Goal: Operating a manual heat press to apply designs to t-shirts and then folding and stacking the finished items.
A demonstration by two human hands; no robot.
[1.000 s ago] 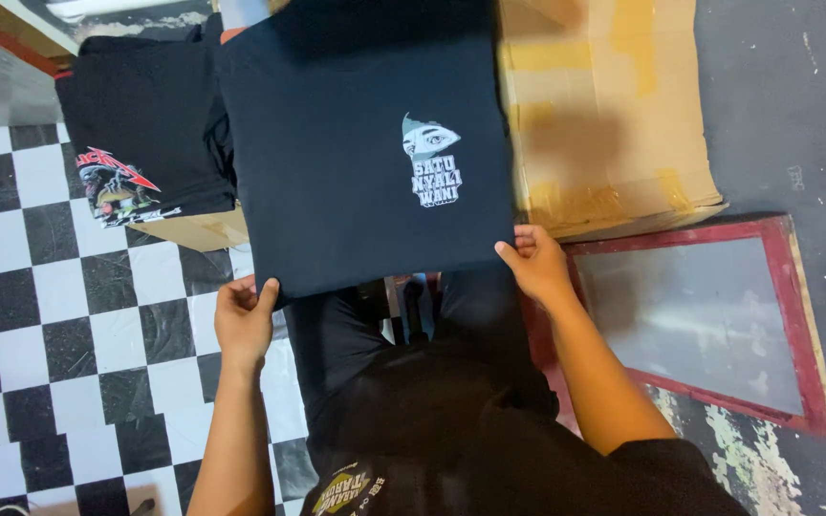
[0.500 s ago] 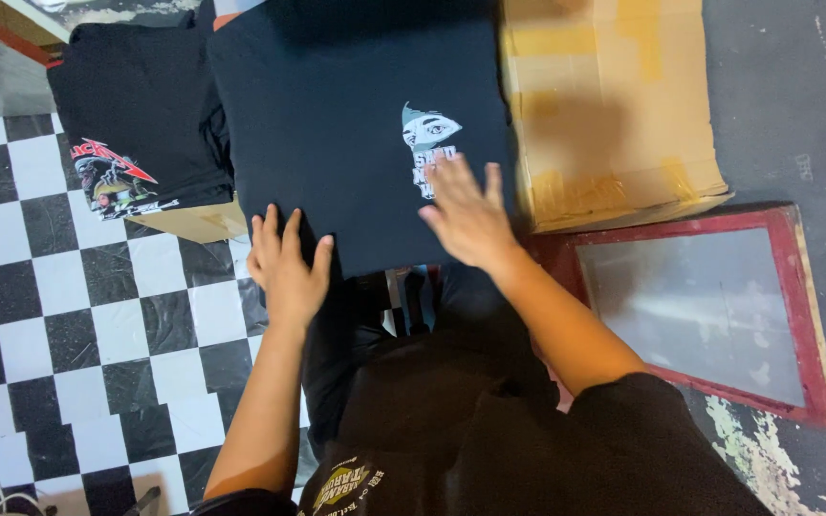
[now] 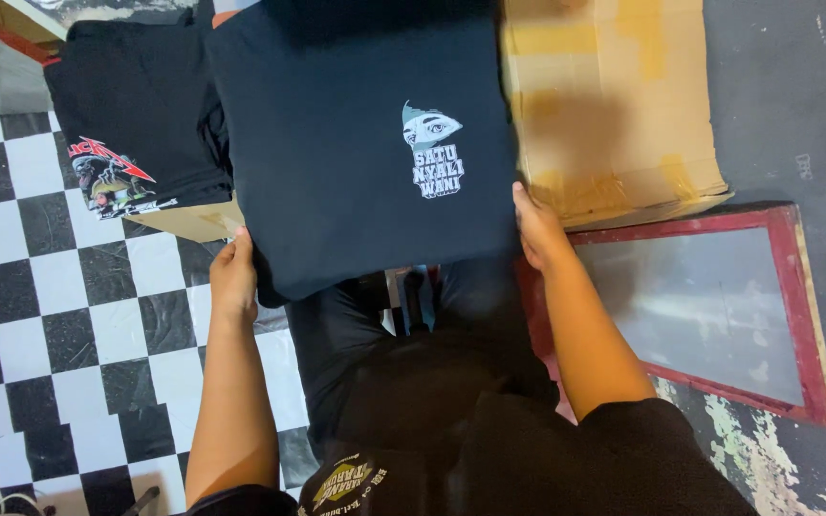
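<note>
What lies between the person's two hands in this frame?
In the head view, a folded dark navy shirt with a small pale print spans the stretch from the left hand to the right hand, which grip its opposite lower edges.

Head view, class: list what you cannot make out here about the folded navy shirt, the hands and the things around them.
- Navy shirt: top edge cut off by the frame.
- Left hand and right hand: fingertips tucked under the shirt's edges, grip unclear.
- Black shirt: right part covered by the navy shirt.
- Cardboard: top cut off, left edge under the shirt.
- Red frame: near corner hidden by the right forearm.
</note>
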